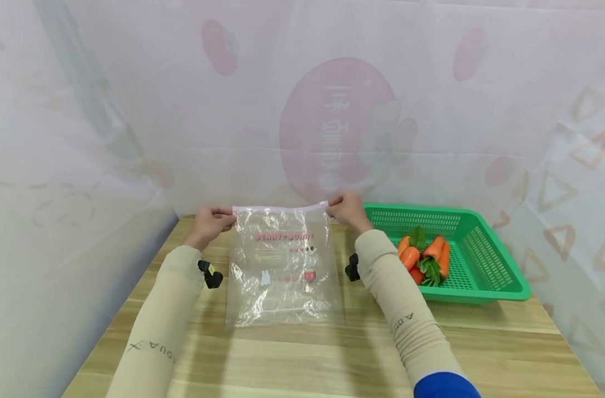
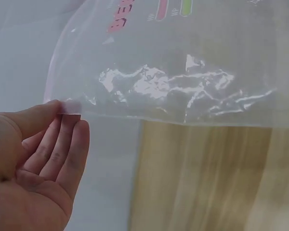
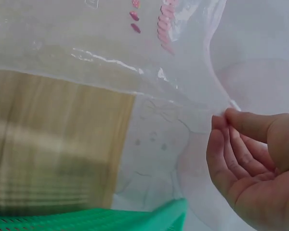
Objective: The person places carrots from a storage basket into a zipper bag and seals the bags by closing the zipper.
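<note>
A clear plastic bag with a pale pink zip strip and coloured print (image 1: 285,265) is held up by both hands over the wood-grain table (image 1: 282,359), left of the green perforated plastic basket (image 1: 501,254). The bag's upper left corner is pinched between the thumb and fingers of the left hand (image 1: 208,225); in the left wrist view the remaining fingers are loosely bent, with the palm exposed. The upper right corner is pinched between thumb and forefinger by the right hand (image 1: 351,211), near the end of the strip, and the rest of that hand is loosely curved. Where each corner is gripped, the plastic is partly covered by the fingertips. The print is broken up by glare and creases, and much of the smaller lettering cannot be read. Whether the bag's lower edge is touching the table cannot be told, nor whether the zip is parted.

In the basket, orange carrots with green leaves (image 1: 434,249) are partly hidden by the right sleeve (image 1: 402,298), so they cannot be counted with certainty. In the right wrist view, only the basket's rim and a strip of its wall are shown, cut off at the bottom.
</note>
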`<action>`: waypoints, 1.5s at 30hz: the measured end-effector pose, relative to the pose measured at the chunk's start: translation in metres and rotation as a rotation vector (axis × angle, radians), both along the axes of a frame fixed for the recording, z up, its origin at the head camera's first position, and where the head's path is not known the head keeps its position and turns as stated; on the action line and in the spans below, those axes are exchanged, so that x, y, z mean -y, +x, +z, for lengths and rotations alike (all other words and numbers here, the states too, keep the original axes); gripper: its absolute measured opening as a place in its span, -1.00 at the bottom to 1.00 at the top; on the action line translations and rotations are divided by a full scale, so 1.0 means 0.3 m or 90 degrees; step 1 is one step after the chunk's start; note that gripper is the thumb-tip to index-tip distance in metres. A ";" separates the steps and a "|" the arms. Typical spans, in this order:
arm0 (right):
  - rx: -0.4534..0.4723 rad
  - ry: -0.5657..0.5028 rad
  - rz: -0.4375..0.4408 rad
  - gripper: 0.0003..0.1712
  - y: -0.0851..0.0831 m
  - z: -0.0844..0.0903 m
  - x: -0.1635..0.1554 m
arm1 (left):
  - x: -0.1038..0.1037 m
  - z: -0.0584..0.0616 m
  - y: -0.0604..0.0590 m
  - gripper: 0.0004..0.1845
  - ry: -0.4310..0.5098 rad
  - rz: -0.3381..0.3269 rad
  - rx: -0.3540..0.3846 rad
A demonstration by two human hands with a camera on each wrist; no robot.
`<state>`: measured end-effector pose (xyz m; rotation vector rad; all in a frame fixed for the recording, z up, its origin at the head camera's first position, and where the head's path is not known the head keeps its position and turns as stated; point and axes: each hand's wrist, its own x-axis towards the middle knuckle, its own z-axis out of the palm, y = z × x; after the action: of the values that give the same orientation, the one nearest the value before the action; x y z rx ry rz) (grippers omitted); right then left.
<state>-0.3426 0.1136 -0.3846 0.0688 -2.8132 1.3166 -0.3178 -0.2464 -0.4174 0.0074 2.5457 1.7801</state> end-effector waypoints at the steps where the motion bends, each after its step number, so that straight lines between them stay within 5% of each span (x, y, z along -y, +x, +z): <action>1: 0.003 -0.003 0.008 -0.76 -0.001 0.019 -0.007 | 0.006 0.015 -0.003 -0.60 -0.001 0.002 -0.008; 15: -0.048 -0.041 0.148 -0.68 -0.012 0.214 -0.112 | 0.043 0.277 0.009 -0.61 -0.031 -0.028 -0.108; 28: -0.146 0.046 0.190 -0.71 0.050 0.316 -0.234 | -0.014 0.402 0.087 -0.71 -0.088 -0.052 -0.206; 37: -0.268 0.074 0.238 -0.82 0.144 0.309 -0.263 | -0.053 0.411 0.222 -0.81 -0.128 -0.035 -0.320; 45: -0.340 0.075 0.284 -0.81 0.262 0.251 -0.293 | -0.051 0.302 0.347 -0.87 -0.128 -0.065 -0.380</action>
<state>-0.2640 0.2016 -0.3093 0.9437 -2.4714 0.9805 -0.2136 -0.2311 -0.3267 0.7563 3.0247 1.6614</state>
